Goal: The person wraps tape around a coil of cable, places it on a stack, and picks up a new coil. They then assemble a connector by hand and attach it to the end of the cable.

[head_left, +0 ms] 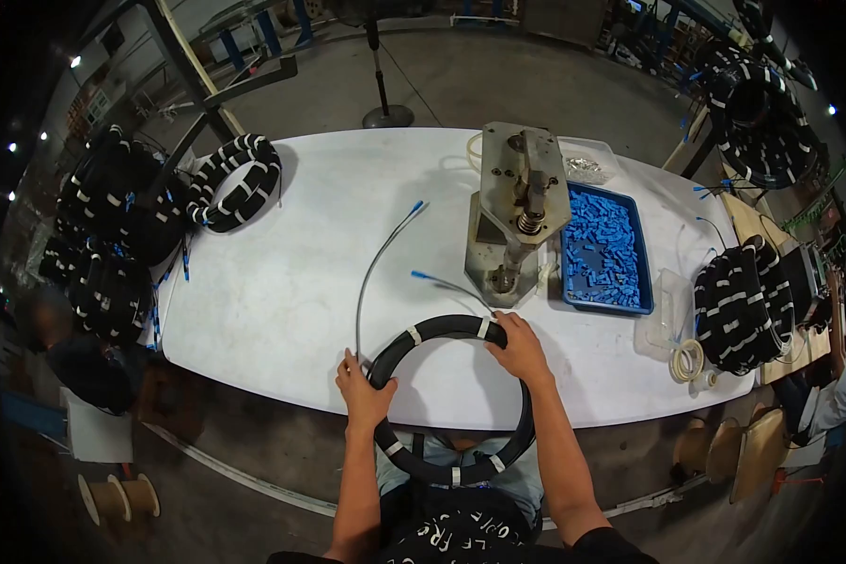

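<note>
A coil of black cable (444, 327), bound at intervals with white tape, leans over the table's near edge, its lower part above the person's lap. Gripping its left side is my left hand (367, 395), thumb inside the ring and fingers outside, by a loose cable end. My right hand (519, 348) is closed on the coil's upper right. Two loose ends reach onto the table: one arcs up to a blue connector (417, 208), the other ends in a second blue connector (420, 274). The undersides of both hands are hidden.
A metal press (517, 207) stands beyond the coil, beside a blue tray (650, 299) of small blue parts. Other taped coils sit at the left (235, 183) and right (744, 305). Tape rolls (686, 360) lie near the right edge of the white table (301, 282).
</note>
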### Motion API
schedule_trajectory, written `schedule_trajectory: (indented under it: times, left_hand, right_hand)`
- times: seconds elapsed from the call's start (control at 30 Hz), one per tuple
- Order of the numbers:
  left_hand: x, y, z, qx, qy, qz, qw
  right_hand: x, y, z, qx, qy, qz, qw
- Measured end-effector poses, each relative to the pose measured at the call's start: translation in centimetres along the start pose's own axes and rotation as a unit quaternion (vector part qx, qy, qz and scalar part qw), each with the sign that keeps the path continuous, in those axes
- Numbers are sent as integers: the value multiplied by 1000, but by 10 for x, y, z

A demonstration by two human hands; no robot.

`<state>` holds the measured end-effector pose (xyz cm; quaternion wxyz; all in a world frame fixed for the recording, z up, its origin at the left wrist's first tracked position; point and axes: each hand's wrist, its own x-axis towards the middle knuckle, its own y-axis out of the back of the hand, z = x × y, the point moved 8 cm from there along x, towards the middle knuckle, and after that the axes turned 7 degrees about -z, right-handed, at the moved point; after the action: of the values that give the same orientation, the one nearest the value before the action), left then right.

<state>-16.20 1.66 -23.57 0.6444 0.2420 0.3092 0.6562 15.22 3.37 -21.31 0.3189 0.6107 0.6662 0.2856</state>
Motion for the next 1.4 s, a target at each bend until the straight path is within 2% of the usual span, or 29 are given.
schedule_trajectory:
  times: [0.1, 0.17, 0.23, 0.33, 0.53, 0.67, 0.87, 1.03, 1.23, 1.4]
  left_hand:
    - [8, -4, -1, 14, 1, -38, 999]
    - [12, 0, 3, 21, -20, -29, 999]
    - [19, 0, 13, 26, -17, -85, 996]
    - [25, -4, 14, 19, -1, -108, 994]
    - [19, -6, 11, 9, -34, -56, 998]
    - [21, -7, 10, 0, -3, -77, 997]
    - [32, -10, 20, 74, 23, -96, 992]
    - [52, -18, 38, 152, 37, -147, 977]
    - [49, -13, 34, 108, -17, -91, 990]
    - [40, -1, 38, 70, 19, -67, 995]
  right_hand:
    - [-2, 3, 0, 9, -16, 10, 1000]
    - [-5, 4, 1, -1, -29, 13, 999]
    - [-7, 4, -1, -12, -27, 15, 999]
    - [-6, 4, -3, -27, -18, 16, 999]
    - [-7, 3, -2, -22, -28, 11, 999]
    - [-6, 5, -3, -17, -34, 8, 999]
    - [-7, 4, -2, -25, -27, 18, 999]
    - [-1, -2, -3, -63, -4, 4, 998]
    - [7, 3, -10, -34, 3, 4, 999]
    - [13, 2, -10, -12, 17, -9, 1000]
